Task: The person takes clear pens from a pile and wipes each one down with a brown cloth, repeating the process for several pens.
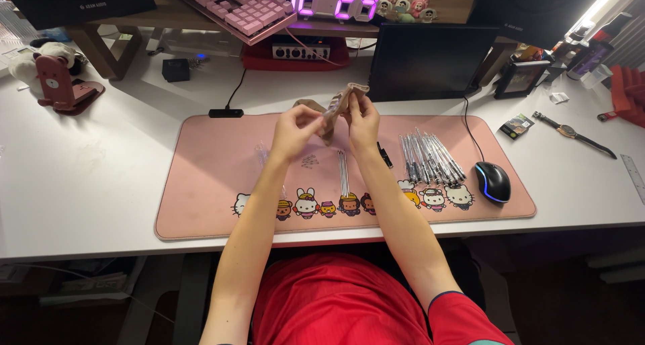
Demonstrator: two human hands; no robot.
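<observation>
Pink desk mat (pixel 201 184): both hands, left (pixel 293 134), right (pixel 363 122), grip tan pouch (pixel 342 103).

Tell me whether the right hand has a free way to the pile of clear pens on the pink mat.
Probably yes. The pens lie just right of the right hand with bare mat between, but that hand is shut on a tan pouch, shared with the left hand.

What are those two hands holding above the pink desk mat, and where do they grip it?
Both hands share a small tan, soft pouch-like thing: the right hand pinches its upper end, the left hand its lower side. What it is cannot be told.
</observation>
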